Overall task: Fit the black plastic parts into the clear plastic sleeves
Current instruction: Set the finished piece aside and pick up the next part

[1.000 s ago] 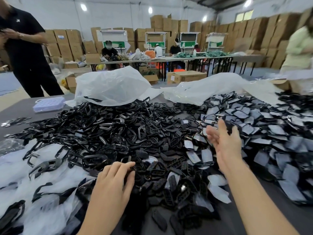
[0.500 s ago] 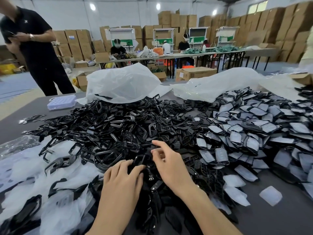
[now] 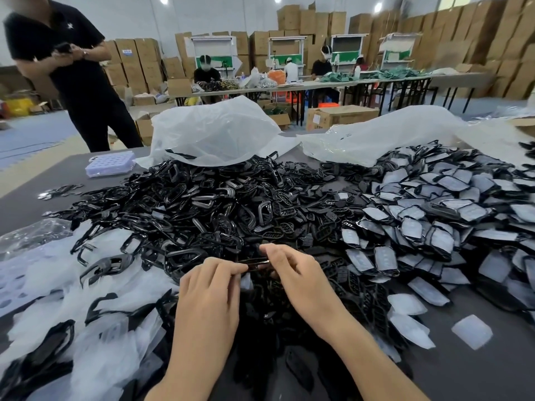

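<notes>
A big heap of loose black plastic parts (image 3: 202,204) covers the middle of the dark table. To its right lies a heap of parts in clear plastic sleeves (image 3: 440,215). Low in the middle, my left hand (image 3: 211,287) and my right hand (image 3: 292,273) meet just above the heap. Between them they pinch one thin black part (image 3: 254,261), seen edge-on. My left fingers hold its left end, my right thumb and fingers its right end. Whether a sleeve is on it I cannot tell.
Empty clear sleeves (image 3: 472,331) lie at the right front, white film wrappings (image 3: 58,285) at the left. Two crumpled plastic bags (image 3: 214,131) sit behind the heaps, a lilac tray (image 3: 111,163) at the far left. A person in black (image 3: 75,70) stands beyond the table.
My right hand came back from the sleeved pile on the right to the middle. Both hands lifted slightly and now hold one black part between them.
</notes>
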Demonstrator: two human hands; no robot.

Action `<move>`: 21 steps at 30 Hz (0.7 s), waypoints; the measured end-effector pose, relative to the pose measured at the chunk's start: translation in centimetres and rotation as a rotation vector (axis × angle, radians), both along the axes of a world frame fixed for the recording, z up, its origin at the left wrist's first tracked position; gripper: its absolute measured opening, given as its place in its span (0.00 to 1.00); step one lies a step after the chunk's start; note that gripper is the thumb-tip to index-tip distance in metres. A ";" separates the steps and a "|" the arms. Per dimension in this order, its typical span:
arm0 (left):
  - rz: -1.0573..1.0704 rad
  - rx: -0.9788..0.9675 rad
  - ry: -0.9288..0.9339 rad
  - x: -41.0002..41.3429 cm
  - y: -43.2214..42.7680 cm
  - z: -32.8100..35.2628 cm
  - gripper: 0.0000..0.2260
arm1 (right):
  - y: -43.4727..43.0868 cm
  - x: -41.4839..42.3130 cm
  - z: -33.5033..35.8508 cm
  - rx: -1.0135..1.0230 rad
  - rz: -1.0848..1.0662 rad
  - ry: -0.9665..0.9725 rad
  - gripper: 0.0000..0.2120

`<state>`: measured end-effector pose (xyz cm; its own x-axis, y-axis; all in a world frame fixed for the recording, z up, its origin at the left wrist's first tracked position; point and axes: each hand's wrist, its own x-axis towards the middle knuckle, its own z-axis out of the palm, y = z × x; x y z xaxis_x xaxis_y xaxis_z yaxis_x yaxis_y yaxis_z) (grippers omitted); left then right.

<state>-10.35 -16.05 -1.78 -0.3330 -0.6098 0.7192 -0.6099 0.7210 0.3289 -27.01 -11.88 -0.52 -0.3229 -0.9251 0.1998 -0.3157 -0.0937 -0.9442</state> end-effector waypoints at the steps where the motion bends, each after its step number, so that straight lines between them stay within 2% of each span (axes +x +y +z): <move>1: -0.010 -0.016 -0.003 0.0 0.0 -0.1 0.04 | 0.1 0.1 0.2 0.014 0.041 -0.059 0.17; 4: -0.019 -0.046 -0.015 -0.1 0.0 -0.3 0.04 | 0.1 0.6 0.7 -0.001 0.100 -0.196 0.07; 6: -0.010 -0.039 -0.019 -0.2 0.0 -0.3 0.03 | 0.0 0.7 0.9 -0.019 0.082 -0.266 0.09; 11: 0.027 -0.012 -0.084 0.1 -0.2 -0.1 0.12 | 0.0 -0.5 1.7 -0.106 -0.090 -0.494 0.04; 14: 0.117 -0.015 -0.189 0.5 -0.6 -0.4 0.12 | 0.2 -1.5 2.4 -0.182 -0.128 -0.754 0.06; 17: 0.113 -0.057 -0.226 0.5 -0.6 -0.6 0.06 | 0.4 -2.4 2.7 -0.242 -0.086 -1.009 0.07; 21: 0.095 -0.085 -0.261 0.3 -0.5 -0.7 0.11 | 0.9 -2.9 2.9 -0.319 0.027 -1.259 0.16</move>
